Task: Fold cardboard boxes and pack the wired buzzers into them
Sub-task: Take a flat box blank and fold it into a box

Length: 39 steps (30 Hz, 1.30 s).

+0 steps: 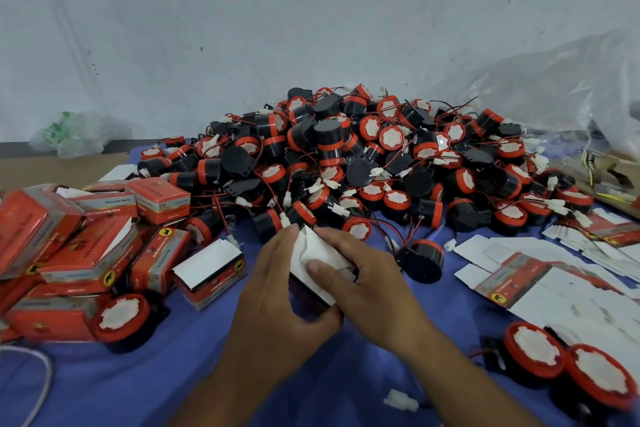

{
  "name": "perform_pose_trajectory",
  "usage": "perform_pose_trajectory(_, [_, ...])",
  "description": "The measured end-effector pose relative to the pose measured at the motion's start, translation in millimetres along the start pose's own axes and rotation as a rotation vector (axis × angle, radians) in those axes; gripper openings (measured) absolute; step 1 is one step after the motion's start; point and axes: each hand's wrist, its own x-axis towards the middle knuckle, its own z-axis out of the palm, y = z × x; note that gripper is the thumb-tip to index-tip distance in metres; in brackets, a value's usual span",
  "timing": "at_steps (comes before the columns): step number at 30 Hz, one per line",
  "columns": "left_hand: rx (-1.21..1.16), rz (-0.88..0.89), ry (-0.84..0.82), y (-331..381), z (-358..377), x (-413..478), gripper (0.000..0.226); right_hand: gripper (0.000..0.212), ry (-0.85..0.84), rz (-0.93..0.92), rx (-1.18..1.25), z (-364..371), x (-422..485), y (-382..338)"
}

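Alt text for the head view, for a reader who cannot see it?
The left hand and right hand hold a small cardboard box over a blue cloth, the right thumb on its white flap. Behind lies a big heap of black-and-red wired buzzers; folded red boxes pile up at left, flat box blanks lie at right.

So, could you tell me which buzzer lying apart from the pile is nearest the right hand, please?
The buzzer just right of the right hand, showing its black body; the lower-left buzzer and bottom-right buzzers show white faces and lie farther off.
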Motion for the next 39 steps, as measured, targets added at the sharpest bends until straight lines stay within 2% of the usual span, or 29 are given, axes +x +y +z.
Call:
perform_pose_trajectory(6, [0.007,0.083,0.024,-2,2,0,0.086,0.036,0.015,0.028,0.1,1,0,0])
perform_pose_trajectory(11, [0.025,0.057,0.039,-4,5,-2,0.087,0.038,-0.059,0.073,0.172,3,3,3])
perform_pose_trajectory(18, [0.082,0.017,0.024,-11,9,-5,0.092,0.038,-0.042,-0.033,0.05,8,0,4])
perform_pose_trajectory(22, [-0.001,-0.022,0.022,-7,6,-4,0.092,0.04,-0.171,0.084,0.309,-1,4,9])
perform_pose_trajectory(28, [-0.029,-0.072,0.07,-4,7,-5,0.095,0.041,-0.126,0.189,0.596,1,6,16])
perform_pose_trajectory(36, [-0.05,-0.145,0.208,-8,12,-6,0.094,0.036,0.005,0.225,0.667,23,5,15])
perform_pose_trajectory(39, [-0.056,-0.198,0.166,-10,15,-9,0.101,0.038,0.064,0.206,0.636,26,3,15])
